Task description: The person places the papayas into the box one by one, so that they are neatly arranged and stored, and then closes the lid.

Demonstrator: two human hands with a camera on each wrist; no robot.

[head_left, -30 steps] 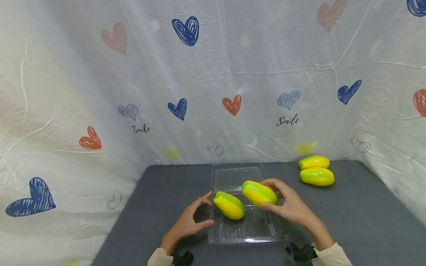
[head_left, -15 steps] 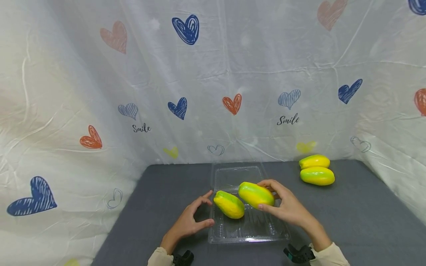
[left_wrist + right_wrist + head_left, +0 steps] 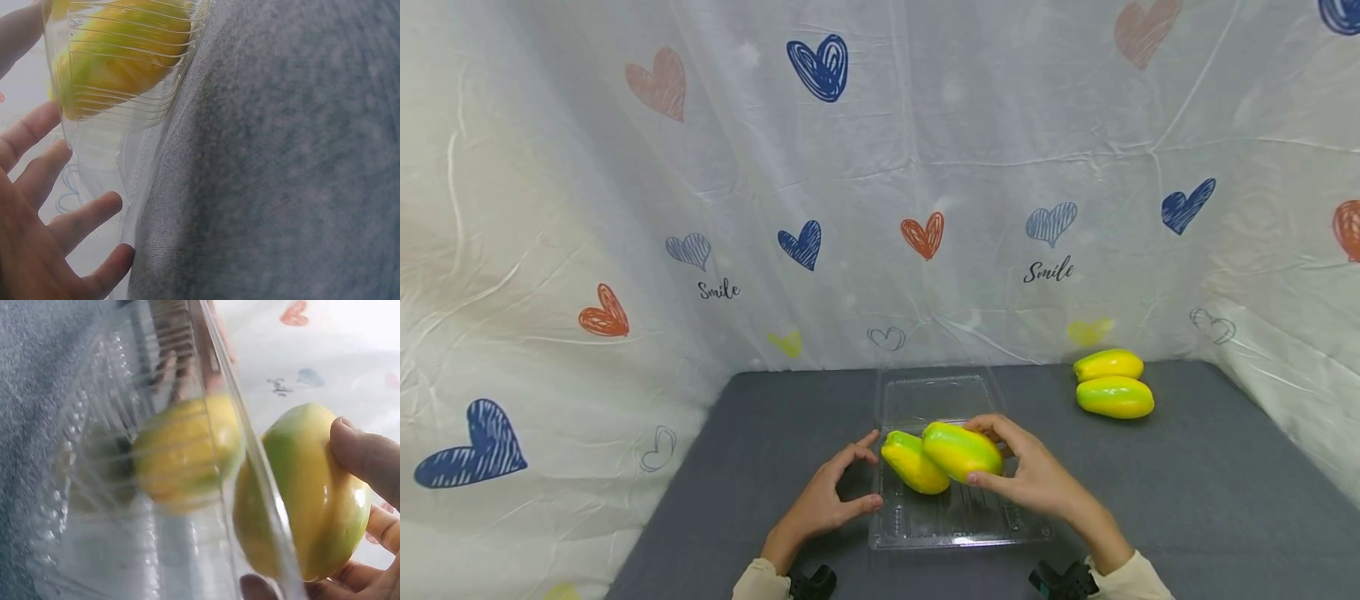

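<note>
The right hand (image 3: 1033, 467) has its grip bent round the held fruit (image 3: 961, 452), yellow and green, with the thumb on the side facing the near edge of the surface (image 3: 1195, 500) and the fingers on the other. The held fruit hangs tilted over the base of a clear plastic container (image 3: 936, 525), mostly above the rim in the right wrist view. From the head it overlaps the boxed fruit (image 3: 906, 462), which lies in the left part of the base; whether the two touch cannot be told.

The left hand (image 3: 829, 500) has its grip spread wide and takes hold of nothing; fingertips meet the container's left wall. The container sits between the near and far edges, midway across, its lid (image 3: 936, 402) folded back toward the far edge.

Near the far right corner, the rear fruit (image 3: 1108, 365) and the front fruit (image 3: 1115, 398) lie side by side. A pale curtain (image 3: 880, 108) printed with hearts and "Smile" rises behind the far edge. Dark wrist devices (image 3: 811, 583) and cream sleeves (image 3: 1131, 581) show at both wrists.
</note>
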